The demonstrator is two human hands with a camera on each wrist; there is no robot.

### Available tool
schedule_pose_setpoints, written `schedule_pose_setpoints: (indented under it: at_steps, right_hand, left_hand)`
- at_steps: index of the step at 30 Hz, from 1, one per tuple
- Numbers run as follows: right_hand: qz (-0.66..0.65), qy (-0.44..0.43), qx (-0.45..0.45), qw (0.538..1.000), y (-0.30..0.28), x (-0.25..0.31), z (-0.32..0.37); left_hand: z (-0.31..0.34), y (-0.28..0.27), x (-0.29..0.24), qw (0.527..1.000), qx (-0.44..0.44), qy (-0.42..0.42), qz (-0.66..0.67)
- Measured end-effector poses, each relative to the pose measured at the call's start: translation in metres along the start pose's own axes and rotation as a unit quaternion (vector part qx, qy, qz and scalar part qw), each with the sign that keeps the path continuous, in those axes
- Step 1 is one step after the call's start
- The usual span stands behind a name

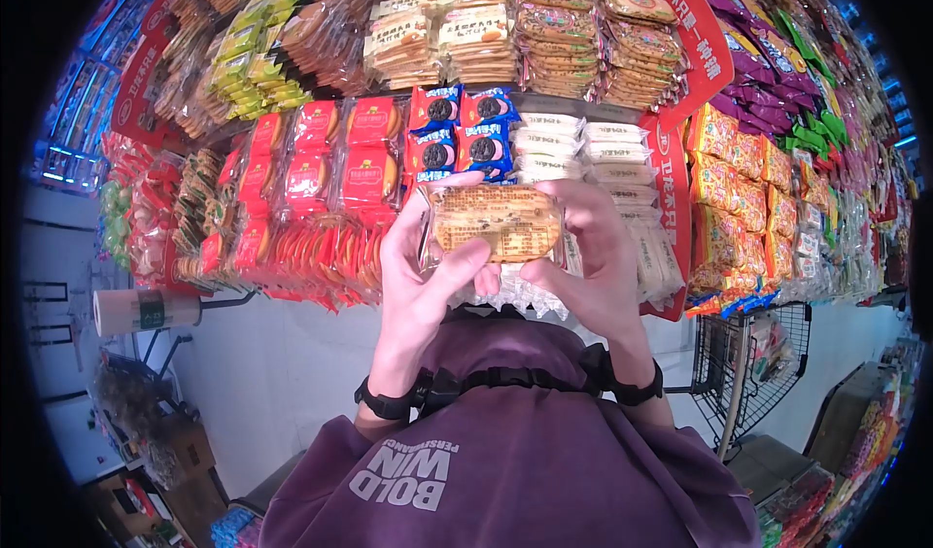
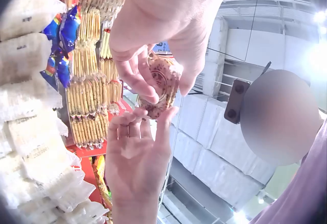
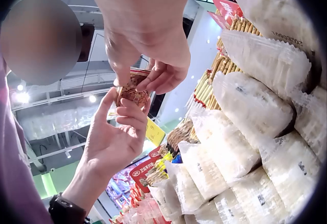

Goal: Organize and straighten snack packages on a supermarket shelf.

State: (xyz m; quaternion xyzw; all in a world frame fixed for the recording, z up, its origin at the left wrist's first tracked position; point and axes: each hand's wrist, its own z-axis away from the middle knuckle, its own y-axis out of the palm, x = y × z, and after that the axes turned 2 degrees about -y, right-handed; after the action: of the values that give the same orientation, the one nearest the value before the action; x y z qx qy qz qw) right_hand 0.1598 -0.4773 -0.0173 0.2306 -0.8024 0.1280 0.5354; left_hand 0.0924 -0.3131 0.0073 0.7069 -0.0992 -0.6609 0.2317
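Both hands hold up one flat, oval biscuit pack point(image 1: 498, 222) in clear wrap, its printed face turned to the head view. My left hand point(image 1: 425, 266) grips its left end, the thumb lying across the face. On the other end, my right hand point(image 1: 596, 256) pinches it between thumb and fingers. In the left wrist view the pack's other side point(image 2: 162, 81) shows a speckled surface, with the left hand point(image 2: 161, 25) above and the right hand point(image 2: 138, 157) below. The right wrist view shows the pack point(image 3: 134, 88) between the fingertips of both hands.
Behind the hands, a tiered display holds red packs point(image 1: 369, 174), blue packs point(image 1: 433, 152), white-wrapped packs point(image 1: 620, 164) and orange packs point(image 1: 727, 179). Red curved signs point(image 1: 702, 43) edge it. A wire cart point(image 1: 763, 363) stands at the right, a roll of bags point(image 1: 146, 312) at the left.
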Motion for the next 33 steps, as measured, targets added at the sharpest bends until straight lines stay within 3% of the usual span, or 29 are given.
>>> schedule_pose_setpoints:
  at_steps: [4, 9, 16, 21, 24, 30, 33]
  right_hand:
    - [0.008, 0.012, -0.019, 1.000, -0.002, -0.003, 0.002]
    - [0.004, -0.021, -0.023, 1.000, 0.001, -0.003, 0.001]
    - [0.164, -0.037, -0.019, 0.986, -0.004, 0.000, 0.005]
    - [0.139, -0.024, -0.076, 0.987, -0.001, 0.001, 0.005]
    - [0.141, 0.026, -0.062, 0.988, -0.005, 0.002, 0.004]
    - [0.026, 0.146, -0.057, 0.987, -0.001, 0.012, 0.004]
    - [0.002, 0.150, -0.063, 0.987, 0.002, 0.011, 0.006]
  left_hand:
    - [0.000, -0.006, 0.005, 0.996, -0.013, 0.011, -0.088]
    - [0.003, -0.010, 0.009, 0.997, -0.037, 0.005, -0.066]
    - [0.002, -0.012, 0.010, 0.998, -0.039, -0.006, -0.056]
    - [0.002, -0.004, 0.005, 0.997, -0.042, 0.004, -0.057]
    - [0.002, -0.005, 0.010, 0.997, -0.041, 0.001, -0.073]
    - [0.005, -0.010, 0.011, 0.998, 0.003, -0.009, -0.056]
    - [0.006, -0.007, 0.010, 0.998, -0.012, -0.022, -0.063]
